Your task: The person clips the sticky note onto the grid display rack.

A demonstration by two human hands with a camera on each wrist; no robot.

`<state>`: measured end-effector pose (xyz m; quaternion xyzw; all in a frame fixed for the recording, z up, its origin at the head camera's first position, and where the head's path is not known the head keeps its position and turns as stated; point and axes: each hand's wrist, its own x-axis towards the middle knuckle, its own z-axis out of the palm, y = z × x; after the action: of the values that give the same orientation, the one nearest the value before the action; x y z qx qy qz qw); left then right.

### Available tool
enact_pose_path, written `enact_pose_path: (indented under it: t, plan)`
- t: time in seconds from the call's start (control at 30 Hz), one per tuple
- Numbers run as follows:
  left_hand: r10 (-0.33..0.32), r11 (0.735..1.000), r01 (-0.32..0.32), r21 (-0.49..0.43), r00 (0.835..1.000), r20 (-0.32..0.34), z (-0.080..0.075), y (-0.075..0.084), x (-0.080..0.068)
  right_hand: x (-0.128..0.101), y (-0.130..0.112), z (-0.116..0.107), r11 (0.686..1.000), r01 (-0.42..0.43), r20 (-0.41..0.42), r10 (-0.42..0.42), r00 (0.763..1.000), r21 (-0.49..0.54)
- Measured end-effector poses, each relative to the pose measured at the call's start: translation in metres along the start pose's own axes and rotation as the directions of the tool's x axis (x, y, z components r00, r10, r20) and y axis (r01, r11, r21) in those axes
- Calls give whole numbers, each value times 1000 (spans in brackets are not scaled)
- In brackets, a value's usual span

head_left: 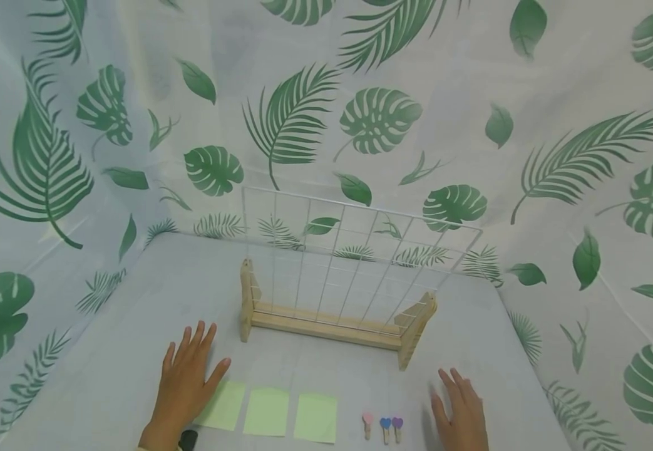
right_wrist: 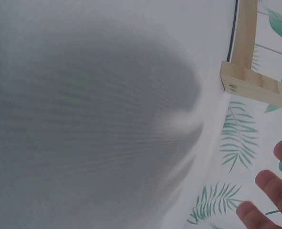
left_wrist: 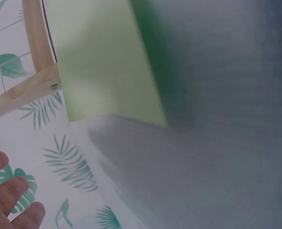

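Left hand (head_left: pixel 186 376): flat on the table (head_left: pixel 106 376), fingers straight and spread, holding nothing; thumb edge just touching the nearest of three green sticky notes (head_left: pixel 223 405).
Right hand (head_left: pixel 461 410): flat as well, fingers apart, empty; just right of the small clips, not touching them.
Sticky notes: laid in a row along the near edge, between the two hands; middle note (head_left: pixel 267 411) and right note (head_left: pixel 316 417) lying free.
Heart clips (head_left: pixel 384 427): pink, blue and purple, side by side just beside the right note.
Wire grid stand (head_left: pixel 337 288): upright behind the notes, white mesh set in a wooden base.
Risk, notes: likely to slide or curl under a careless left thumb; thin paper, hard to lift off a cloth.
Risk, clips: small and light; easily scattered by a sweeping right hand.
Risk, stand: probably tippable if pushed hard while clipping, given the narrow wooden feet.
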<state>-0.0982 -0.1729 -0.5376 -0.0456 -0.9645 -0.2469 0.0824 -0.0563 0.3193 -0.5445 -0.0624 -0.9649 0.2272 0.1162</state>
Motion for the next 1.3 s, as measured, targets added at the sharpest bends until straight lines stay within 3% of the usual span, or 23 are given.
enact_pose_path:
  t: [0.17, 0.3, 0.4, 0.53, 0.63, 0.8, 0.97, 1.17, 1.3]
  plan:
    - [21, 1000, -21, -15, 1000, -6, 1, -2, -2, 2, -1, -1, 998, 57, 57, -60, 997, 39]
    - [27, 999, -27, -44, 1000, 4, -1, -4, -4, 7, -6, -3, 999, -1, 207, -6, 978, 36]
    - [29, 997, -27, -76, 999, 17, -1, -7, -5, 9, -10, -4, 998, -28, 264, 12, 964, 55]
    - [28, 993, -23, -119, 999, 41, -1, -12, -6, 6, -14, -3, 993, -1, 246, -28, 969, 119]
    - [-6, 987, 22, -159, 995, 101, -1, -15, -7, 4, -16, 0, 986, 7, 237, -47, 970, 168]
    - [-81, 967, 133, -216, 969, 235, -4, -20, -8, 1, -19, 7, 973, 37, 207, -85, 975, 226]
    - [-47, 949, 124, -290, 965, 258, -6, -26, -8, -2, -24, 12, 952, 78, 168, -133, 977, 296]
    - [1, 940, 82, -330, 970, 243, -6, -32, -7, 6, -26, 12, 931, 73, 283, -183, 941, 357]
    - [-12, 936, 102, -338, 966, 259, -5, -35, -5, 12, -26, 14, 905, 161, 304, -294, 906, 394]
